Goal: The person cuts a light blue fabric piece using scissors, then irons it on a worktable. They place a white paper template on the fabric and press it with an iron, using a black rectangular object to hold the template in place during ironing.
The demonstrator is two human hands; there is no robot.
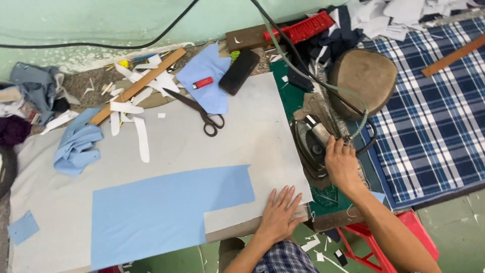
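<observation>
- My left hand (279,211) lies flat, fingers spread, on the near edge of the grey board (202,146), holding nothing, just right of the blue cloth (166,210).
- My right hand (341,163) is closed around the handle of the iron (313,144), which sits at the board's right edge on a green mat (290,96).
- The blue cloth lies smooth and flat on the board's near half, with a notch cut out of its right corner.
- Scissors (199,111) lie at the far side of the board, their tips on another blue piece (209,76) with a red lighter (202,83) on it.
- A black phone (239,72) rests just right of that piece.
- A wooden ruler (139,86) lies slanted among white scraps (134,108) at the far left.
- A crumpled blue rag (76,146) sits left of the board.
- A checked cloth (434,111) covers the right side.
</observation>
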